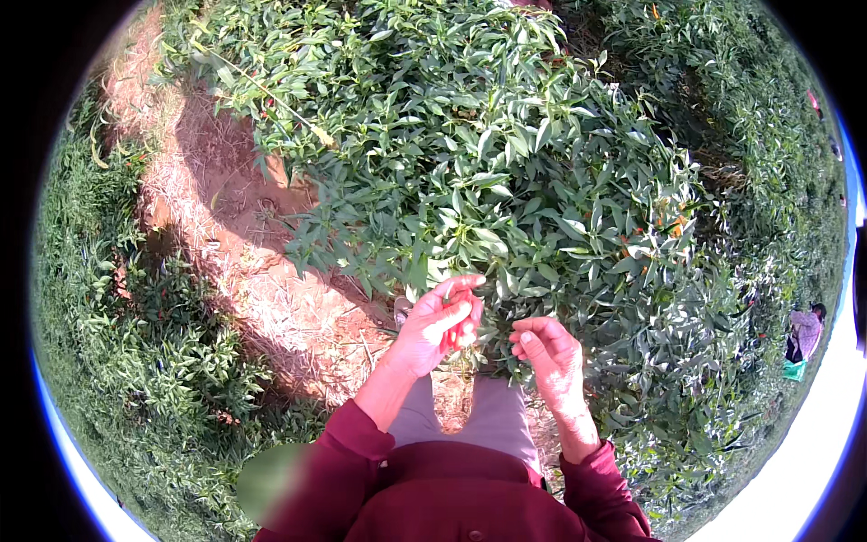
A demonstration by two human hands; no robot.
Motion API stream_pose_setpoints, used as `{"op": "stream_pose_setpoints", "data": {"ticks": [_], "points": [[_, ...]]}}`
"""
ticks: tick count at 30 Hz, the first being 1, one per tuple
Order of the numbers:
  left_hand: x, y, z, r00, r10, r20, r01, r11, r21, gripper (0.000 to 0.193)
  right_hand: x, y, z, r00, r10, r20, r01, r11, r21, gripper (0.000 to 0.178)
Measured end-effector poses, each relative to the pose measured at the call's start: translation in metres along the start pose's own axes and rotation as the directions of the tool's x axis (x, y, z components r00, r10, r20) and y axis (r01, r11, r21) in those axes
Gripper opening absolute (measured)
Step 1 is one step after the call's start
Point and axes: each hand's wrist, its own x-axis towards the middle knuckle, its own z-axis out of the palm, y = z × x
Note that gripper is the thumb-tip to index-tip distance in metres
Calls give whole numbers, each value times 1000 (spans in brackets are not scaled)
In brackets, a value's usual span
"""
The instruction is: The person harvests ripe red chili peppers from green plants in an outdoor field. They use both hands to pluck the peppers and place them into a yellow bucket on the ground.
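My left hand [440,327] is curled in front of me at the near edge of a leafy green pepper plant [488,194]. Something bright red [445,342] shows inside its bent fingers; it looks like a pepper, but the fingers cover most of it. A little to the right, my right hand [553,355] is closed, thumb against the bent fingers, beside the same foliage. Whatever may be in that pinch is too small to make out. The two hands are apart, with leaves showing between them.
Reddish soil with dry straw [271,289] forms a path on the left. Beyond it grows another row of plants [153,370]. Orange peppers [677,226] show among the leaves at right. A person [804,334] with a green container [794,370] is at far right.
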Motion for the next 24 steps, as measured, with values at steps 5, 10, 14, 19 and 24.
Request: {"op": "stream_pose_setpoints", "data": {"ticks": [5,10,14,19,24], "points": [[27,-32,72,988,-153,8,124,826,551,57,10,-40,-48,831,-543,117,495,628,-600,23],[48,-71,134,950,-246,191,25,672,740,54,-9,-49,-116,841,-525,134,511,687,-516,9],[58,-97,184,904,-372,210,-86,322,943,40,-37,-47,-175,855,-515,67,477,727,-494,10],[62,-135,219,887,-390,245,-320,-138,937,14,-63,-41,-225,752,-647,123,525,476,-706,15],[69,-148,252,773,-632,58,-298,-281,912,24,-80,-50,-265,693,-649,315,615,303,-728,14]]}}
